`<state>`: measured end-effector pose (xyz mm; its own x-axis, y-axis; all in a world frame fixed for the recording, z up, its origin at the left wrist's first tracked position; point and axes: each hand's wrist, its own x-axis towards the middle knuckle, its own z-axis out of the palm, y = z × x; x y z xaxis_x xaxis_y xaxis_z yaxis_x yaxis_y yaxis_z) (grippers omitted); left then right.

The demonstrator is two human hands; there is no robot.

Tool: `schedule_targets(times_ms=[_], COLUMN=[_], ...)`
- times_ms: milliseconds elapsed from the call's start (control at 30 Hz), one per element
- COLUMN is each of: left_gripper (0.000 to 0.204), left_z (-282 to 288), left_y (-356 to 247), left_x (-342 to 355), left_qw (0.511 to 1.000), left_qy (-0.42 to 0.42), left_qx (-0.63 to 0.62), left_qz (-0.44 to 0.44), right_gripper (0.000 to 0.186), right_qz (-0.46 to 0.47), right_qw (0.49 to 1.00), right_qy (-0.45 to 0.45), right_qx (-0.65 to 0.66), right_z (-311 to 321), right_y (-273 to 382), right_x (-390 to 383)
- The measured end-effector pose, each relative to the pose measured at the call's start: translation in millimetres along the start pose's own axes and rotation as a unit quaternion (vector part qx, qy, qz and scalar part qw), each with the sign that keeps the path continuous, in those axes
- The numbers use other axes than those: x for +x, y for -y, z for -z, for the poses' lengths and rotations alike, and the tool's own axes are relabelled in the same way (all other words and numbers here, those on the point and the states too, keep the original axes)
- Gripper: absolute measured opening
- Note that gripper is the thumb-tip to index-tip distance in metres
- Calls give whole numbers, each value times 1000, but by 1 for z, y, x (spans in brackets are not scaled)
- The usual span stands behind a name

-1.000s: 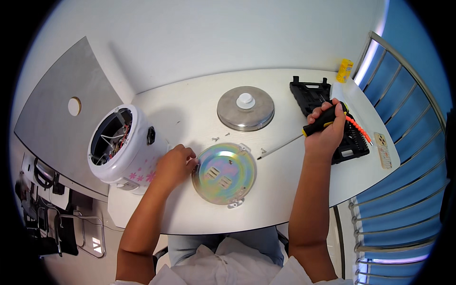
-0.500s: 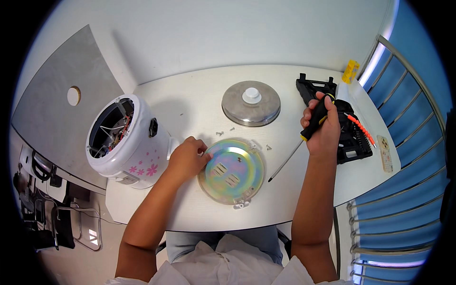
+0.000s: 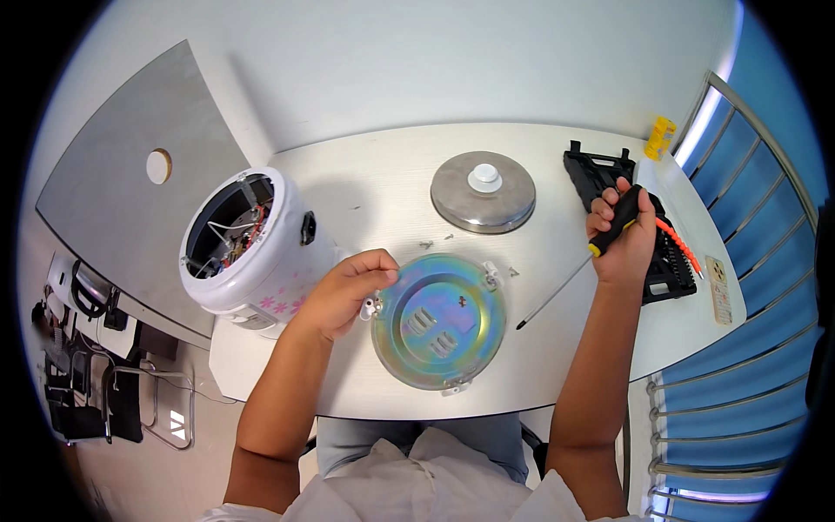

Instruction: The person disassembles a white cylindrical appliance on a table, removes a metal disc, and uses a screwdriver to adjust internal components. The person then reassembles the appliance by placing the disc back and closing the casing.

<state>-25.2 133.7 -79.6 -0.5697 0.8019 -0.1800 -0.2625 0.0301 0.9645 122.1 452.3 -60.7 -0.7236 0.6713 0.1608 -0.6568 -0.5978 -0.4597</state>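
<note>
At the table's front, my left hand (image 3: 352, 296) pinches the upper left rim of a round, iridescent metal base cover (image 3: 409, 365). The cover has two groups of vent slots and pale tabs around its edge; it looks slightly raised, though its contact with the table is hidden. To the right, my right hand (image 3: 624, 239) is wrapped round the black and yellow handle of a long screwdriver (image 3: 565, 287), its tip slanting down and left. A white rice cooker body (image 3: 270, 252) with pink flowers lies on its side at left, its open base showing wires.
Behind the cover, several small screws (image 3: 425, 244) lie loose. Farther back is a round metal lid (image 3: 470, 196) with a white knob. A black tool case (image 3: 596, 165) and an orange flexible shaft (image 3: 683, 245) occupy the right side. Metal railing (image 3: 765, 139) borders the table there.
My left hand has shifted its hold on the cover's rim, and the cover has turned and looks lifted a little. The screwdriver stays in my right hand. The whole view has shifted slightly.
</note>
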Motion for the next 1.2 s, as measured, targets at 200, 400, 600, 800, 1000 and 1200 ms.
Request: schedule_targets(times_ms=[200,400,600,800,1000,1200], left_gripper=[6,6,10,13,14,21], left_z=[-9,-13,-28,-38,-53,-59], left_y=[-5,-14,-55,-67,-26,-3], left_x=[-25,-27,62,172,218,239], left_qw=[998,993,922,902,941,948], left_qy=[-6,-43,-236,-313,-275,-286], left_qx=[-13,4,48,11,-121,-80], left_qz=[-56,-112,-303,-298,-152,-117], right_gripper=[29,25,20,18,16,17], right_qz=[-23,6,121,123,133,140], right_qw=[999,998,973,967,964,962], right_qy=[-13,-46,-173,-205,-219,-225], right_qx=[31,43,93,90,77,61], right_z=[14,34,47,42,27,17], right_y=[-3,-9,-18,-23,-26,-26], right_x=[7,18,24,23,19,18])
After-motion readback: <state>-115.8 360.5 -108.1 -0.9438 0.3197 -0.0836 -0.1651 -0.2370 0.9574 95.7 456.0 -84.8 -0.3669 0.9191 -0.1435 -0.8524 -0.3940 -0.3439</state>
